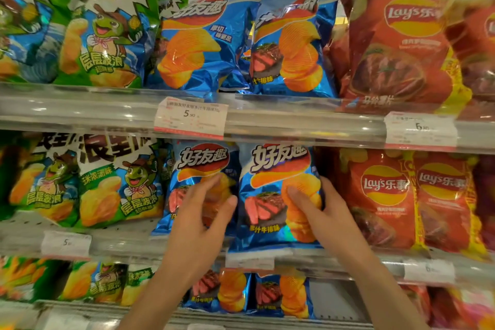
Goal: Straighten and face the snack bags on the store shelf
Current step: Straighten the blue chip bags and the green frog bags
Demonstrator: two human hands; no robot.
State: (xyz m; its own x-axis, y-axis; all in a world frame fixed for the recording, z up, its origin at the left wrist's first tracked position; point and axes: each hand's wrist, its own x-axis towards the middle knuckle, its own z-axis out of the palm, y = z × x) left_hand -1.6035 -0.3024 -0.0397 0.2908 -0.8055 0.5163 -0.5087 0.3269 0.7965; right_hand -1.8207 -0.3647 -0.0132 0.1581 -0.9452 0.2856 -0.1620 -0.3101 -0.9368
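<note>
1. Presently on the middle shelf: two glossy blue foil crisp bags with a steak picture, side by side, between green foil bags with a cartoon turtle (117, 182) on the left and red foil Lay's bags (380, 201) on the right.
2. Right hand (321, 211) grasping the right-hand blue foil bag (267, 195): thumb pressed on the front panel over the printed crisps, fingers wrapped round the bag's right edge, out of sight behind it.
3. Left hand (203, 211) on the left-hand blue foil bag (198, 166): fingers curled over its front, thumb toward the gap between the two bags. Pinch or mere touch: cannot tell.
4. Key relation: long axis of both bags vertical. Right bag upright, print facing out, bottom seam touching the clear plastic shelf lip (334, 257). Left bag set slightly further back, lower corner splaying left, and nearer the left hand.
5. Judgement: next move likely a pull forward and small twist of the left bag to bring it level with its neighbour.
6. Materials: crinkled metallised film, air-puffed, pillow-shaped, slippery; firm squeeze likely to crush contents. White paper price tag (190, 118) on the shelf rail above.
</note>
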